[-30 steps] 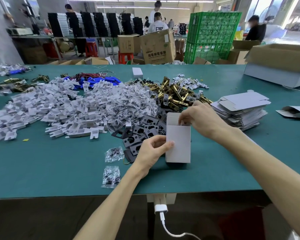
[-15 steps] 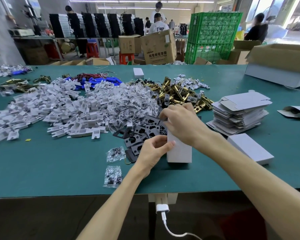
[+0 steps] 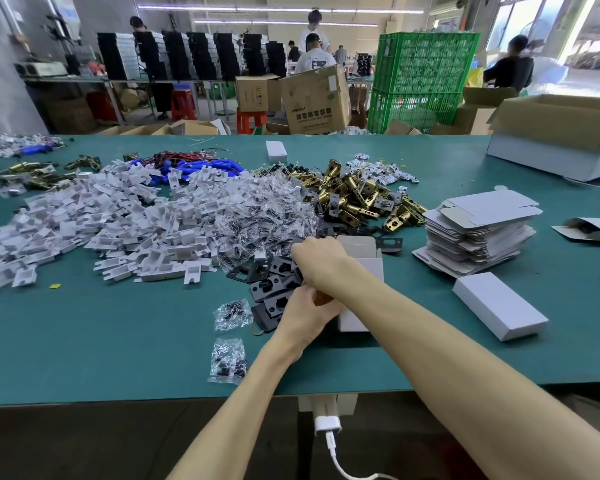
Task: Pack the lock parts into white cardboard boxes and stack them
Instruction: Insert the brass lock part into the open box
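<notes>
A white cardboard box (image 3: 368,268) stands upright on the green table (image 3: 118,341) with its top flap open. My left hand (image 3: 305,315) grips the box's left side low down. My right hand (image 3: 317,258) reaches across to the left of the box, its fingers curled down into the pile of black metal plates (image 3: 267,284). Whether it holds a plate is hidden. A closed white box (image 3: 499,306) lies to the right. Brass latches (image 3: 357,199) are heaped behind the box.
A stack of flat box blanks (image 3: 478,237) sits at the right. White plastic parts (image 3: 118,220) and bagged screws (image 3: 264,216) cover the left and middle. Two screw bags (image 3: 227,362) lie near the front edge. A large carton (image 3: 561,133) stands far right.
My right hand left the box's top flap and moved left onto the black plates. My left hand stayed on the box.
</notes>
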### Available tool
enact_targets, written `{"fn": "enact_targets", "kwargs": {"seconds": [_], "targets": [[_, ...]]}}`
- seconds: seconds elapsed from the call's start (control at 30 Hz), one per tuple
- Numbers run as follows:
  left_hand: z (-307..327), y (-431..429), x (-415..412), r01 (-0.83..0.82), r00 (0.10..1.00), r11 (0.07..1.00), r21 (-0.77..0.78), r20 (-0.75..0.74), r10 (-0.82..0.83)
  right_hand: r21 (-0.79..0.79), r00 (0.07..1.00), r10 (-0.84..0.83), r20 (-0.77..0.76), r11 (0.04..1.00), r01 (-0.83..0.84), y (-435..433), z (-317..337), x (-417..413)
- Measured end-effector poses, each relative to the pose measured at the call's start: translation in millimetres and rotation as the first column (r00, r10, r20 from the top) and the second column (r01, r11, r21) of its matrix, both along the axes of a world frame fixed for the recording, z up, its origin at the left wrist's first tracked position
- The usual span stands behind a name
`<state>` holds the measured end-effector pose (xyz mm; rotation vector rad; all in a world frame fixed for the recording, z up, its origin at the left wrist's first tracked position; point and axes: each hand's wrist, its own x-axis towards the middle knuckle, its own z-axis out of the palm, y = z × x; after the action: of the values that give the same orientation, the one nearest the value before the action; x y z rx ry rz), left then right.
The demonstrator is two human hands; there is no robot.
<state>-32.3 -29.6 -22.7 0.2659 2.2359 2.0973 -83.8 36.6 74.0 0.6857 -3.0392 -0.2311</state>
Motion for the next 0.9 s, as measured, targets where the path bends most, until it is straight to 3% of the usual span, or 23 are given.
{"fn": "enact_targets", "kwargs": {"seconds": [0.23, 0.7, 0.8, 0.9], "targets": [[-2.2, 0.7, -1.1, -0.016, 1.000, 0.999, -0.051, -0.005, 0.016, 0.007, 0.996, -0.040, 0.078, 0.999, 0.040, -0.2, 0.4, -5.7], [2.1, 1.8, 1.6, -0.022, 1.000, 0.999, 0.036, 0.023, 0.021, -0.019, 0.999, 0.046, 0.026, 0.999, -0.046, 9.3, 0.7, 2.6], [1.8, 1.9, 1.7, -0.017, 1.000, 1.000, 0.026, 0.022, 0.017, -0.129, 0.997, 0.065, 0.033, 0.990, -0.060, 13.0, 2.1, 2.3], [1.9, 1.8, 2.5, 0.002, 1.000, 0.999, 0.054, 0.014, -0.003, -0.385, 0.999, 0.035, 0.001, 0.922, -0.032, 20.3, 5.5, 0.7]]}}
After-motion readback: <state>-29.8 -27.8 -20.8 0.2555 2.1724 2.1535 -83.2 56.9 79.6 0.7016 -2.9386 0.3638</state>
